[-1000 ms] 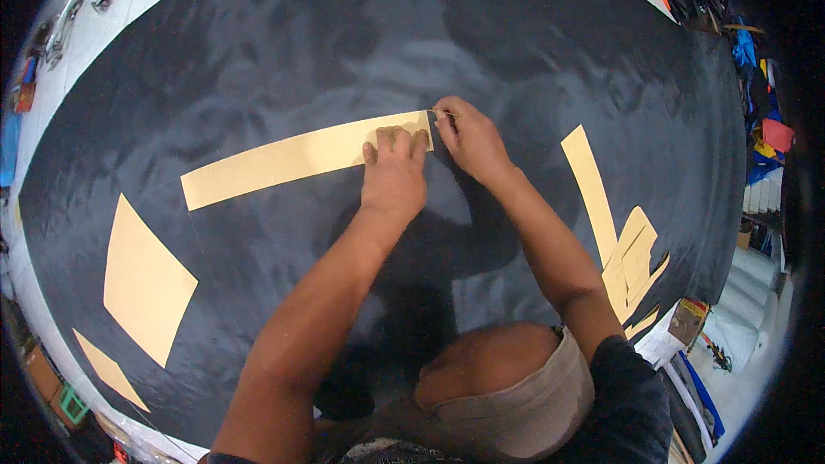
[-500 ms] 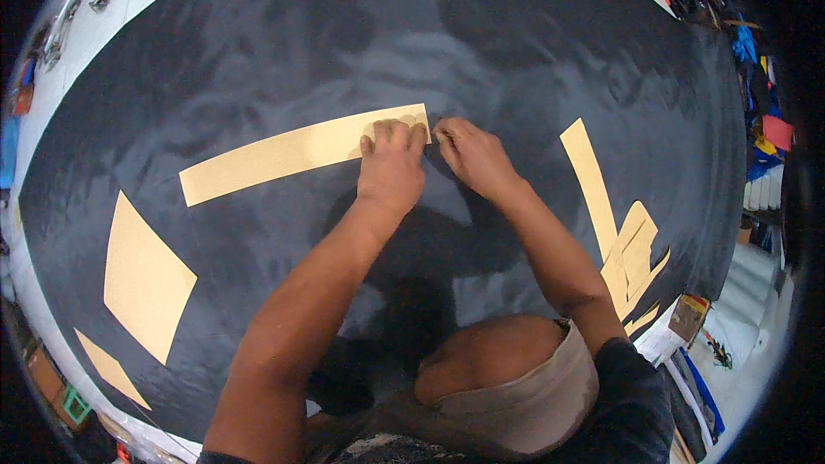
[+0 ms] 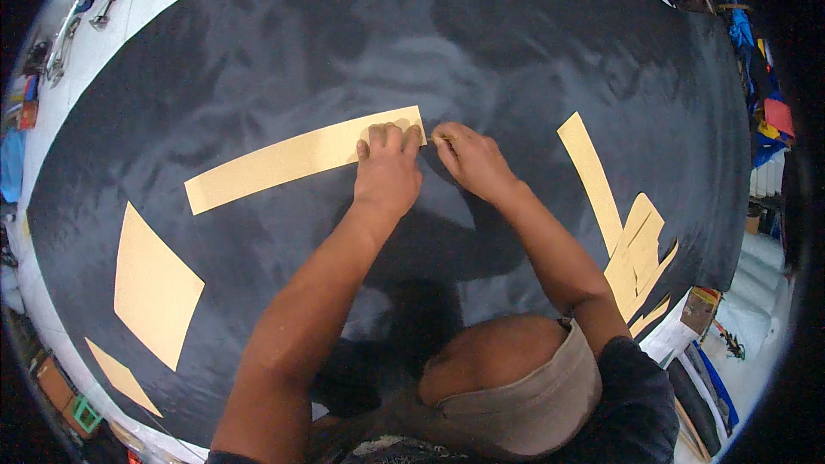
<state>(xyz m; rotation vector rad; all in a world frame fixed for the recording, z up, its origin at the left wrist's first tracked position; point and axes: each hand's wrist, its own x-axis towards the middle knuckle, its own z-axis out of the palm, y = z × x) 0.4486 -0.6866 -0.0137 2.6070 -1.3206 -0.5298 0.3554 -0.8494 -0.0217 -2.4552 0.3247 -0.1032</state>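
A long, slightly curved tan paper pattern strip [image 3: 284, 155] lies on a wide sheet of black, glossy fabric [image 3: 516, 60]. My left hand [image 3: 391, 167] presses on the strip's right end with its fingers spread. Just beyond that end, my right hand [image 3: 473, 159] is closed in a pinch, its fingertips close to the strip's short edge. Whatever small thing it grips is too hidden to name.
A four-sided tan pattern piece [image 3: 159, 288] and a narrow one [image 3: 123, 378] lie at the left. On the right are another strip [image 3: 591, 176] and a pile of overlapping tan pieces [image 3: 636, 258]. Metal tools [image 3: 107, 4] rest on the white table edge, far left.
My right hand has slid slightly nearer along the strip's short end, toward its lower corner. The left hand stays pressed on the strip. The whole view has shifted a little.
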